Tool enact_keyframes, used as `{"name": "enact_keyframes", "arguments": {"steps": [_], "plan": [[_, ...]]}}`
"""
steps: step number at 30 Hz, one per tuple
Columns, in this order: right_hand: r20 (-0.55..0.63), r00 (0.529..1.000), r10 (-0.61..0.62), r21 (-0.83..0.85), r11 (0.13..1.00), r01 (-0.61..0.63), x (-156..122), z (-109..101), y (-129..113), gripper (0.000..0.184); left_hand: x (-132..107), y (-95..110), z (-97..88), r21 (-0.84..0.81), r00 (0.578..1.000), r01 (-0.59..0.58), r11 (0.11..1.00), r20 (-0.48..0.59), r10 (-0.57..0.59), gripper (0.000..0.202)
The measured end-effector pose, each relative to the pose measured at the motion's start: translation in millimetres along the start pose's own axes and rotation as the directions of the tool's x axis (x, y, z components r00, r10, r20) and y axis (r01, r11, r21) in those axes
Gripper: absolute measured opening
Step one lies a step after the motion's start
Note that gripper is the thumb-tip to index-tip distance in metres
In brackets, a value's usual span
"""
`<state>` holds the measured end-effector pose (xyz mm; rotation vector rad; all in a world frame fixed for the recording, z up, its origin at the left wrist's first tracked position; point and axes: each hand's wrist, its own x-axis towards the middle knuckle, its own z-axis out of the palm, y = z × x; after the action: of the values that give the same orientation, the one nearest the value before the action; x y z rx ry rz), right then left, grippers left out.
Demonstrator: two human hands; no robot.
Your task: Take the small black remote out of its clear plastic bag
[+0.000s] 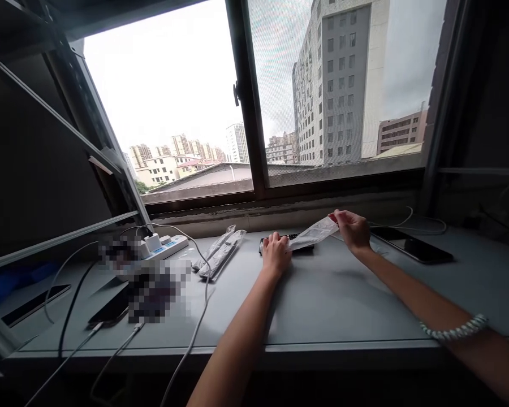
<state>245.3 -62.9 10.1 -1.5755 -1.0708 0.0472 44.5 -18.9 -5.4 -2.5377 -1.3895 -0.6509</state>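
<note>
On the desk, near the window wall, my left hand has its fingers curled over a long black device that looks like a remote control. A clear plastic sleeve stretches from beside that hand up to the right. Its far end is pinched in my right hand, which is raised a little above the desk. Left of my hands lie two dark, long items in clear sleeves, side by side and slanted. The exact grip of my left fingertips is partly hidden.
A white power strip with plugs and cables stands at the left. A dark phone on a cable lies near blurred patches. Another phone is at the right. A white cable crosses the desk's front edge. Metal shelving rises left.
</note>
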Motion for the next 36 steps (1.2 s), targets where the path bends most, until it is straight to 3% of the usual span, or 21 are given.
{"name": "enact_keyframes", "arguments": {"steps": [3, 7, 13, 19, 23, 26, 28, 31, 33, 36], "plan": [[-0.159, 0.983, -0.091, -0.014, 0.996, 0.09, -3.2, 0.8, -4.2, 0.032, -1.1, 3.3, -5.1, 0.02, 0.999, -0.033, 0.999, -0.019, 0.033, 0.022], [-0.177, 0.962, -0.21, 0.088, 0.97, 0.228, -5.5, 3.8, -7.8, 0.026, -3.0, 12.4, -7.9, 0.022, 0.997, -0.03, 0.999, -0.068, 0.032, 0.021], [-0.259, 0.927, -0.273, 0.067, 0.952, 0.299, -4.5, -0.6, -12.5, 0.024, -5.5, 21.3, -5.7, -0.025, 0.982, 0.188, 0.982, 0.0, -0.188, 0.024], [-0.312, 0.901, -0.301, 0.053, 0.941, 0.333, -5.1, -3.8, -17.1, 0.021, -7.5, 21.0, -6.1, -0.027, 0.99, 0.139, 0.99, 0.014, -0.138, 0.018], [-0.177, 0.931, -0.32, 0.012, 0.945, 0.327, -10.9, -0.7, -20.3, 0.028, -7.5, 21.8, -6.0, -0.027, 0.995, 0.095, 0.995, 0.007, -0.095, 0.021], [0.011, 0.931, -0.366, -0.101, 0.926, 0.365, -18.4, 2.5, -23.0, 0.032, -7.2, 23.7, -5.6, -0.036, 1.0, 0.029, 0.999, -0.005, -0.029, 0.021], [0.197, 0.9, -0.389, -0.133, 0.899, 0.418, -22.6, 4.7, -23.3, 0.033, -7.1, 25.9, -5.6, -0.042, 1.0, -0.005, 0.999, -0.01, 0.005, 0.02], [0.443, 0.813, -0.377, -0.11, 0.877, 0.467, -26.0, 8.3, -20.9, 0.036, -6.7, 29.2, -5.6, -0.056, 0.999, -0.021, 0.998, -0.037, 0.019, 0.016], [0.522, 0.772, -0.363, -0.107, 0.87, 0.481, -26.8, 10.4, -18.9, 0.035, -6.2, 29.9, -5.2, -0.074, 0.998, -0.029, 0.997, -0.061, 0.024, 0.017], [0.546, 0.747, -0.379, -0.119, 0.848, 0.517, -26.6, 11.6, -17.9, 0.031, -4.6, 26.9, -3.7, -0.079, 0.997, -0.027, 0.997, -0.072, 0.021, 0.015]]}}
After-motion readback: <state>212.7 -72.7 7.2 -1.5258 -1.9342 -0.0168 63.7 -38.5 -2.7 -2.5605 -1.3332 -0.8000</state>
